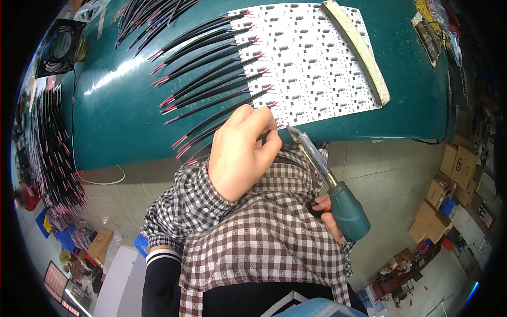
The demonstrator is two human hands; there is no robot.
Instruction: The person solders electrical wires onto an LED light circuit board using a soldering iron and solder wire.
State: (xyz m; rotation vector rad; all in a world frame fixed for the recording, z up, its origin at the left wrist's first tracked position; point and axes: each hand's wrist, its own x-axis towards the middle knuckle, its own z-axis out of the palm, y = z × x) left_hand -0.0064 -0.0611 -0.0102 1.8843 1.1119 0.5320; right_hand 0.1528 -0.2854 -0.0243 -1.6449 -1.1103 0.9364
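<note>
The left hand [244, 150] pinches a wire [280, 127]; just beyond lies the white board [306, 58]. The soldering iron [344, 205] is gripped by the right hand [331, 227]. Soldering seems in hand; the next touch likely needs a steady wire.

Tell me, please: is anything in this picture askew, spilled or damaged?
I see no spill or clear damage. A thin white cord looks untidy, hanging in a loose loop past the near edge of the green table, at left. The pale bar lies slantwise across the white circuit sheet; its curve may be fisheye distortion.
</note>
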